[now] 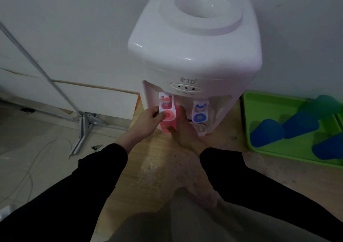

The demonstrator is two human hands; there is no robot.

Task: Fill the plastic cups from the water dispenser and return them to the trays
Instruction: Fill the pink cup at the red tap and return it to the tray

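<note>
Head view has my left hand (pixel 148 120) gripping the red tap lever (pixel 167 110), my right hand (pixel 183 132) wrapped around the pink cup (pixel 164 127) beneath its spout, so I'd hold the cup level and release before it brims.

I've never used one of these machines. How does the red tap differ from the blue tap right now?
The red tap has a red pad; the blue tap has a blue one. The left hand holds the red tap, while the blue tap is untouched. The right hand holds a pink cup under the red tap; no cup stands under the blue tap. Both share the same white paddle shape.
</note>
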